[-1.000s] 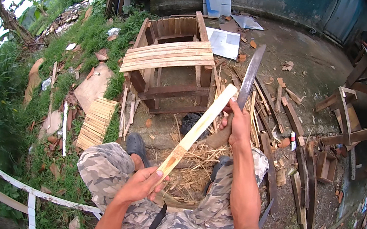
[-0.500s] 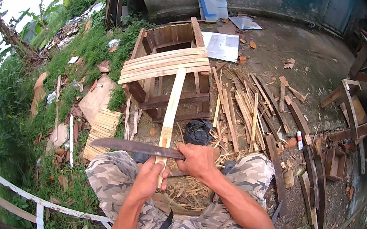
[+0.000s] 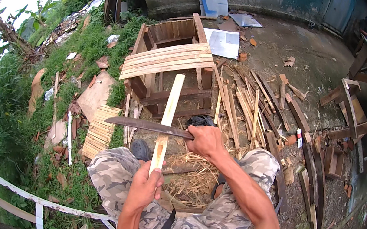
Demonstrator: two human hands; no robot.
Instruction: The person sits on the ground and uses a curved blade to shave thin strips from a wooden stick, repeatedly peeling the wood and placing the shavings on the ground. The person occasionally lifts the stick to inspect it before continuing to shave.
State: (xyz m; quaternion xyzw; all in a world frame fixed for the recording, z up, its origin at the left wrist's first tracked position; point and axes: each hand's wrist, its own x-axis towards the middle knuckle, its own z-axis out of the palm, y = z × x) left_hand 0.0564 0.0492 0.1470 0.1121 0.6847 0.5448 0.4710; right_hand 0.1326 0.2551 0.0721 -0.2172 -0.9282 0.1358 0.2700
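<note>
My left hand (image 3: 145, 185) is closed round the near end of a pale wooden slat (image 3: 172, 99), which points away from me toward a wooden frame. My right hand (image 3: 206, 142) grips the handle of a machete (image 3: 149, 127). Its long dark blade lies crosswise over the slat, well ahead of my left hand, with the tip to the left. Just nearer than the blade, the slat's surface shows a rough, darker patch. The machete's handle is mostly hidden in my fist.
Ahead stands a box-like wooden frame (image 3: 174, 97) with pale slats (image 3: 168, 58) across its top. Loose wood strips (image 3: 244, 116) lie to the right, near a black plastic bag (image 3: 200, 121). Shavings (image 3: 187, 185) cover the ground between my legs. A white railing (image 3: 9, 188) curves at lower left.
The machete has moved away from me along the slat, carried by my right hand. My left hand has drawn the slat slightly nearer, and more of its near part shows.
</note>
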